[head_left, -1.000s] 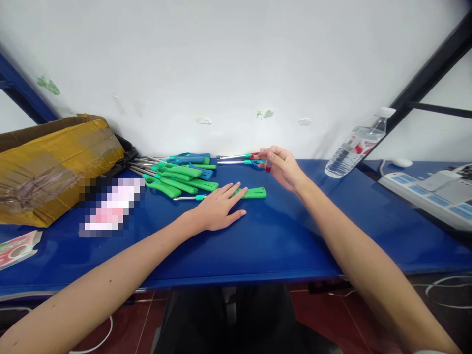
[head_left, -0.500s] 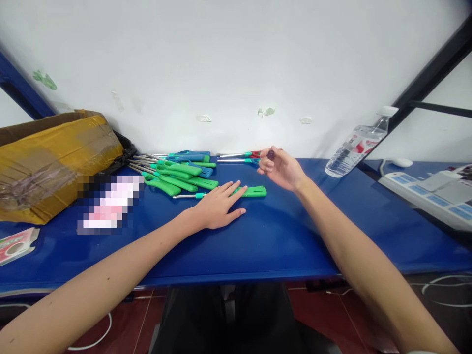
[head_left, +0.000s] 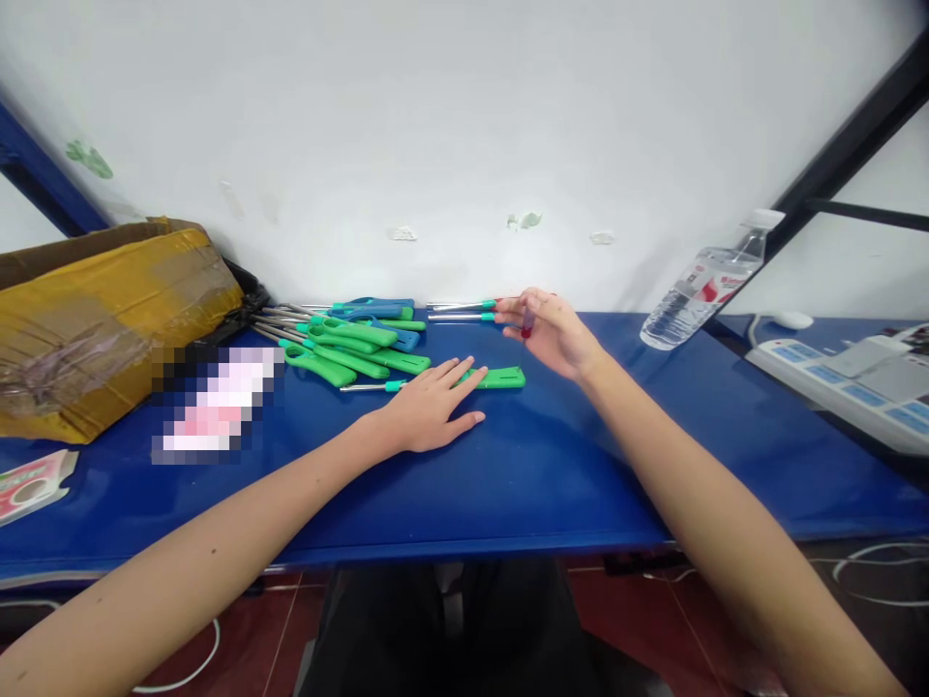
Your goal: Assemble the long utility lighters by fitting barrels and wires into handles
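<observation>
A green long-nosed lighter (head_left: 502, 378) lies flat on the blue table, its metal barrel to the left. Across its middle rests my left hand (head_left: 435, 402), palm down with fingers stretched out, covering part of it. Above the lighter's right end, my right hand (head_left: 555, 334) holds a small screwdriver (head_left: 527, 321) upright by its dark red, see-through handle. The thin shaft runs down to the lighter's end; whether the tip sits in a hole is too small to tell. Behind my right fingers lie two more lighters (head_left: 464, 318), their handles partly hidden.
A pile of green and blue lighters (head_left: 355, 337) lies left of my left hand. Further left are a taped cardboard box (head_left: 108, 319), a blurred-out item (head_left: 218, 402) and a torn card piece (head_left: 33, 484). A water bottle (head_left: 701, 290) and a power strip (head_left: 842, 387) are on the right.
My right fingers have turned and loosened around the screwdriver, so more of its red handle shows. My left hand and the green lighter have stayed in place.
</observation>
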Demonstrator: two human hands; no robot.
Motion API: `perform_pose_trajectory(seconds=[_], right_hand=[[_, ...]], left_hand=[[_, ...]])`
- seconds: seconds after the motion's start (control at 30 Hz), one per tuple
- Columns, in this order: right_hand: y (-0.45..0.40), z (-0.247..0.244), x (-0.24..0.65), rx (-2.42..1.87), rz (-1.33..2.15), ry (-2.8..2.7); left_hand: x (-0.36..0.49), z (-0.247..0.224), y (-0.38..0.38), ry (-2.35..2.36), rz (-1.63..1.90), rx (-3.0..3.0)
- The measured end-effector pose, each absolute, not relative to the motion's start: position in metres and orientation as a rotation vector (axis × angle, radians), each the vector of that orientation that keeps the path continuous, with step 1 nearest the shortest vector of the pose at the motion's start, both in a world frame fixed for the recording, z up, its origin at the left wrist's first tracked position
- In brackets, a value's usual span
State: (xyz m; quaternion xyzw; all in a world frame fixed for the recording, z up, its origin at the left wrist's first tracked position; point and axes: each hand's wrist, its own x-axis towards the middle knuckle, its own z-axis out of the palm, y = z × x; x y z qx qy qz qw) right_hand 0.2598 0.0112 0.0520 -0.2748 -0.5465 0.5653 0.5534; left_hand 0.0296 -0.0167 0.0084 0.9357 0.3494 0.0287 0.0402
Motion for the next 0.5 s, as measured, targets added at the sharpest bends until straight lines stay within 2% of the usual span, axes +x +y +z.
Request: perform_pose_trajectory(seconds=[0.27, 0.5], right_hand=[[0.0086, 0.0582, 0.2586, -0.636, 1.431, -1.293], [0.0150, 0.0539, 0.2653, -0.675, 1.370, -1.296]], left_hand=[[0.0300, 0.0073, -0.0161, 1.064, 0.101, 2.869], [0.0289, 0.0067, -0.0156, 1.058, 0.118, 2.864]])
